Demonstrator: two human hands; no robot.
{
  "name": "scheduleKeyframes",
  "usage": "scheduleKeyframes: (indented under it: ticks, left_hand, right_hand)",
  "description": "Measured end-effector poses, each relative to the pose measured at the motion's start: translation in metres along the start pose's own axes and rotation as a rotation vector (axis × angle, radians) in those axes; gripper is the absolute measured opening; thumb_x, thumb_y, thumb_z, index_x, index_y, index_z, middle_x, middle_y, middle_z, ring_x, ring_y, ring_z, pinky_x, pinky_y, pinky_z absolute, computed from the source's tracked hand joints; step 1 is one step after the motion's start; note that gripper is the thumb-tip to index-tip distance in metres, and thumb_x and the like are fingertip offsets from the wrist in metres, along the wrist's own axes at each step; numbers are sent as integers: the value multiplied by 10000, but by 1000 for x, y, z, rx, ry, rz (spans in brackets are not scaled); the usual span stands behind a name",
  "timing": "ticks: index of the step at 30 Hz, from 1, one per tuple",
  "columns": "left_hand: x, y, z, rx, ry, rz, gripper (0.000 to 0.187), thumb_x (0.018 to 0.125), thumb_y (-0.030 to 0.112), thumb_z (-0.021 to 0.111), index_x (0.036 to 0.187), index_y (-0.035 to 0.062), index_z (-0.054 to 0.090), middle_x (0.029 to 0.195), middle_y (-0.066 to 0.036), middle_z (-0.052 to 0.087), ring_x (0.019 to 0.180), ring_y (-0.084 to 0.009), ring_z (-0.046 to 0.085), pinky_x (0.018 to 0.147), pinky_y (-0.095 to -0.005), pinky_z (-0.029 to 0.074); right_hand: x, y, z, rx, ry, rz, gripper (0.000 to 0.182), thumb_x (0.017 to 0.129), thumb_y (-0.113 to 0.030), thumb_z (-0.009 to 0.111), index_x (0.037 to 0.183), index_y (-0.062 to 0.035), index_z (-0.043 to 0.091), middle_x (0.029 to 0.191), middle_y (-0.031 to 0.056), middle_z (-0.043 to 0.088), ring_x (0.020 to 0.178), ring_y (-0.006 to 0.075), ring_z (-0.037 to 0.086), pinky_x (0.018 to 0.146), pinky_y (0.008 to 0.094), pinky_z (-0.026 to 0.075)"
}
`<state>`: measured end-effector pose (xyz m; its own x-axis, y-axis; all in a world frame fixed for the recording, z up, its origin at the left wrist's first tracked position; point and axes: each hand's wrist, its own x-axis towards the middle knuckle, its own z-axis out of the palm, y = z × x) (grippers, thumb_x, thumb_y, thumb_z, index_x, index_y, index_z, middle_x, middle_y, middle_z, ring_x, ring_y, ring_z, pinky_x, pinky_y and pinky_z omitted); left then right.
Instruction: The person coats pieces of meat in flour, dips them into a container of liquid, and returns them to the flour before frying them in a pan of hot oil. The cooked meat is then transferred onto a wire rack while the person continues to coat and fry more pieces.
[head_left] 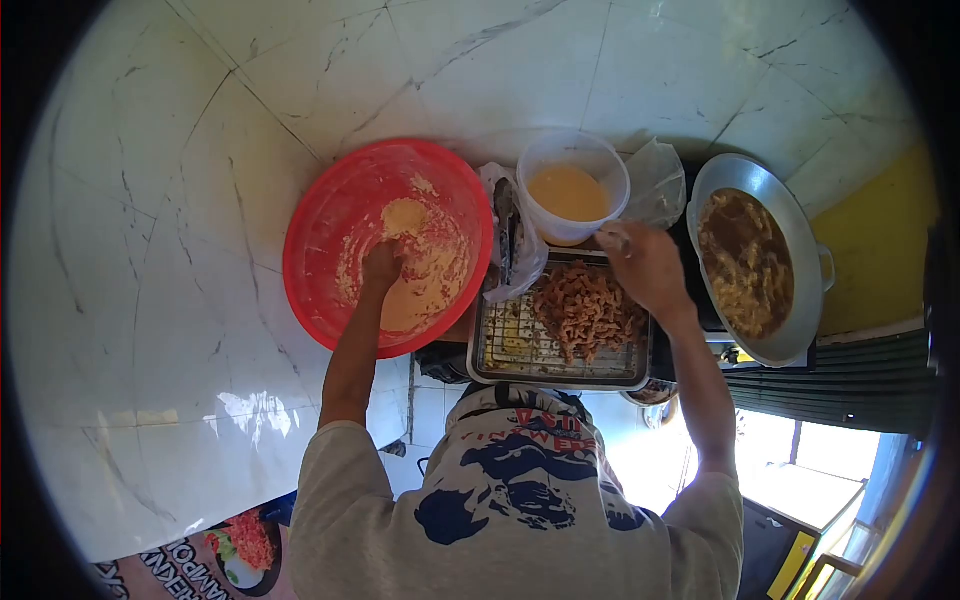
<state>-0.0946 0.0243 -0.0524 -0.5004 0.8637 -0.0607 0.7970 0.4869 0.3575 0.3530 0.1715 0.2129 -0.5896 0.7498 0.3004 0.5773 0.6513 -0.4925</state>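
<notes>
1. Left hand [382, 265]: in the basin [322, 225], fingers at the flour [418, 300]; I cannot tell whether it grips anything.
2. Right hand [648, 270]: beside the tub [562, 150], fingers curled narrow; contents, if any, unclear.
3. Brown pieces [588, 312] lie on the tray [560, 381]; the wok [735, 177] stands right.

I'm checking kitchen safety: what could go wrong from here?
The right hand is close to the plastic tub; a knock might spill its yellow liquid onto the browned food pieces. Brown liquid in the wok, if hot, might splash the nearby right forearm.
</notes>
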Motion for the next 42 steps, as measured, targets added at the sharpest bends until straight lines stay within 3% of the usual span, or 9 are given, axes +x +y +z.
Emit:
scheduleKeyframes:
  ticks: [3, 9, 12, 15, 21, 30, 35, 38, 42]
  left_hand:
    - [-4, 49, -16, -28, -266, -50, 309, 842, 300, 726, 1106, 144, 695, 1039, -122, 694, 1036, -271, 652, 938, -497, 448]
    - [-6, 51, 19, 145, -115, 235, 214, 862, 274, 685, 1030, 144, 706, 1009, -100, 695, 1056, -257, 637, 946, -511, 418]
    - [0, 40, 20, -1, -64, 275, 228, 841, 258, 706, 991, 86, 696, 932, -137, 711, 883, -311, 691, 787, -443, 510]
    - [-4, 44, 3, -462, -176, 10, 247, 856, 257, 692, 1062, 121, 678, 1010, -109, 693, 1065, -270, 633, 971, -527, 400]
    - [-9, 40, 30, 120, 67, 355, 287, 852, 215, 704, 1094, 77, 634, 940, -145, 690, 861, -366, 670, 815, -464, 509]
    - [-20, 84, -35, -971, -192, 155, 320, 905, 131, 704, 1178, 20, 580, 1016, -90, 647, 907, -113, 627, 714, -280, 526]
    - [-49, 125, -94, -841, -19, 245, 538, 873, 92, 735, 1350, 27, 496, 1045, -125, 677, 996, -183, 663, 860, -329, 523]
    - [-53, 120, -102, -825, -5, 232, 590, 862, 90, 746, 1383, 32, 477, 1093, -136, 680, 1013, -179, 670, 861, -327, 526]
    - [-58, 106, -109, -830, 49, 273, 637, 845, 80, 759, 1403, 29, 458, 1165, -155, 669, 1027, -191, 678, 848, -326, 534]
  right_hand:
    - [6, -25, 52, 65, -131, -25, 209, 879, -229, 671, 970, -47, 716, 896, 175, 700, 817, 369, 676, 737, 449, 537]
    - [18, -55, 117, 191, -292, -113, 211, 874, -199, 655, 980, -25, 711, 896, 203, 689, 833, 381, 667, 754, 468, 532]
    - [23, -57, 137, 230, -335, -130, 219, 865, -185, 652, 988, -12, 704, 881, 208, 689, 837, 388, 664, 763, 478, 529]
    - [33, -60, 151, 278, -347, -144, 218, 858, -174, 665, 991, -5, 699, 866, 215, 692, 798, 377, 671, 739, 458, 530]
    - [45, -69, 182, 306, -361, -154, 194, 848, -119, 677, 1009, -14, 697, 868, 211, 700, 708, 339, 683, 688, 404, 539]
    - [53, -61, 205, 472, -237, -129, 343, 868, -65, 633, 1211, -42, 639, 931, 225, 692, 737, 330, 677, 716, 392, 537]
    - [71, -68, 214, 552, -335, -106, 287, 851, -108, 653, 1118, -5, 663, 933, 243, 685, 848, 376, 682, 761, 428, 530]
    - [86, -65, 222, 592, -565, 16, 252, 860, -100, 680, 1100, -27, 698, 898, 150, 720, 802, 211, 692, 754, 338, 533]
    - [90, -88, 204, 604, -484, -110, 228, 848, -162, 695, 1018, -11, 709, 887, 204, 710, 815, 297, 704, 750, 382, 531]
